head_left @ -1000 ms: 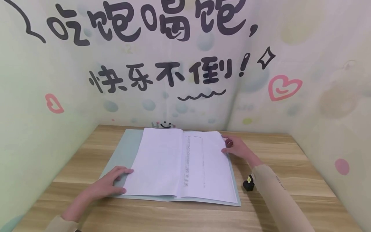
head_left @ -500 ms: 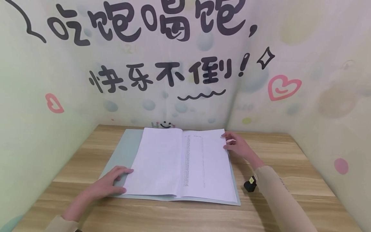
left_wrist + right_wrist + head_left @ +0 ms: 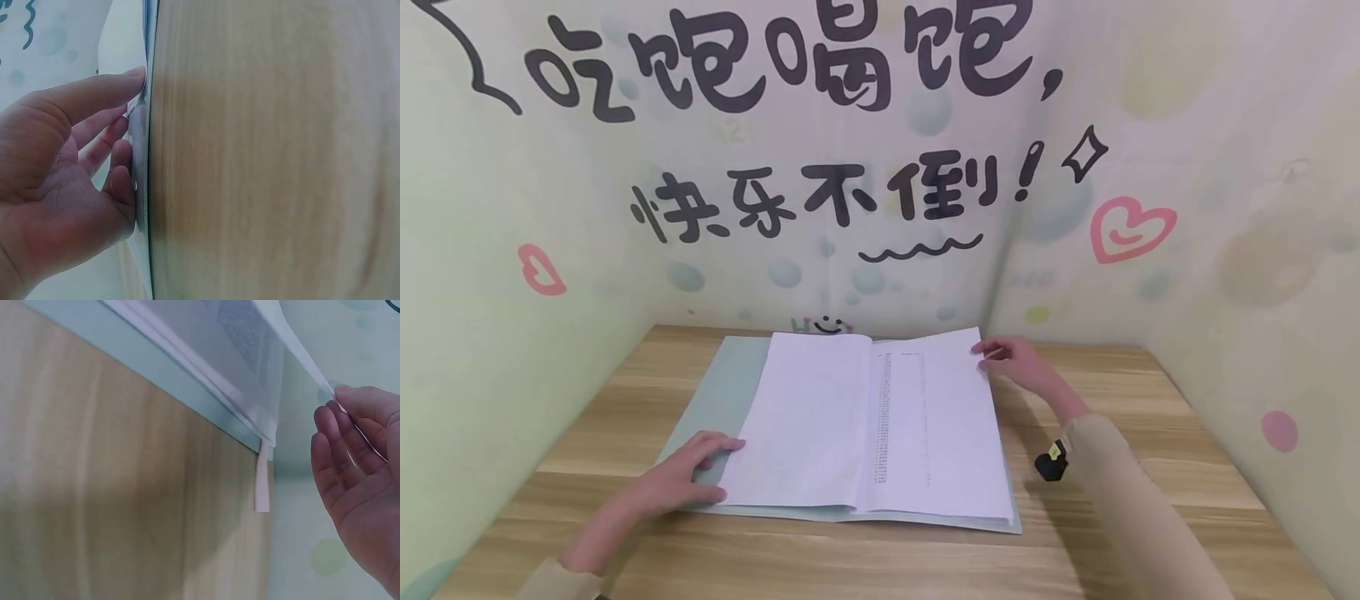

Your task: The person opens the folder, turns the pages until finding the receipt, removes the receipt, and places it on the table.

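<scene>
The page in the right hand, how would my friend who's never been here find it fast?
On the wooden table lies an open pale blue folder. On its right side, the right hand pinches the white page near its far right corner. That page has a raised corner and columns of tiny print, while the left page shows no print.

beige left sleeve (image 3: 559, 581) showed at eight o'clock, beige right sleeve (image 3: 1138, 500) at four, black-and-yellow camera (image 3: 1049, 469) beside it
</scene>
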Motion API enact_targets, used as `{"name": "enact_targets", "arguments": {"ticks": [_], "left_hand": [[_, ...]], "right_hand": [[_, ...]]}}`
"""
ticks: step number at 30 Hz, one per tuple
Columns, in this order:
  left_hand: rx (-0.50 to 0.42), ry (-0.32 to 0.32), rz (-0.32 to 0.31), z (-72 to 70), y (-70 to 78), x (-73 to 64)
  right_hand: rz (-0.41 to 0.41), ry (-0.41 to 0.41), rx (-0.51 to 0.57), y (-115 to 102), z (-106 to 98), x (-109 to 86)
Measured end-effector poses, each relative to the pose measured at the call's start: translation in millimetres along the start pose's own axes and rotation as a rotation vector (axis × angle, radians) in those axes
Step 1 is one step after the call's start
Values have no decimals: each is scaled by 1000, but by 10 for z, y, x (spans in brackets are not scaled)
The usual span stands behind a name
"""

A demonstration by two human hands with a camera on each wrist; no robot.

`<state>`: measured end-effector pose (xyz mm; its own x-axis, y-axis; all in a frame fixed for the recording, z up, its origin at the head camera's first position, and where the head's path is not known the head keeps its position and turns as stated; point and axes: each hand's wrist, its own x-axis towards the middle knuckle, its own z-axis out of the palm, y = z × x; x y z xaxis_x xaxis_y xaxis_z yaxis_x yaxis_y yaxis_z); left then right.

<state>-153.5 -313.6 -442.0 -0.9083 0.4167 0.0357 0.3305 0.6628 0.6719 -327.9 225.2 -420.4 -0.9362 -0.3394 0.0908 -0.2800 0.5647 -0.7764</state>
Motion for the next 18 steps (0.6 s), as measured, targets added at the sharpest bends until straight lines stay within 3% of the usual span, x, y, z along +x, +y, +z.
{"name": "enact_targets", "arguments": {"ticks": [18], "left_hand": [[-20,-7,9,0,-19,17]], "right_hand": [[-24,-37,-59,-614,-245,210]]}}
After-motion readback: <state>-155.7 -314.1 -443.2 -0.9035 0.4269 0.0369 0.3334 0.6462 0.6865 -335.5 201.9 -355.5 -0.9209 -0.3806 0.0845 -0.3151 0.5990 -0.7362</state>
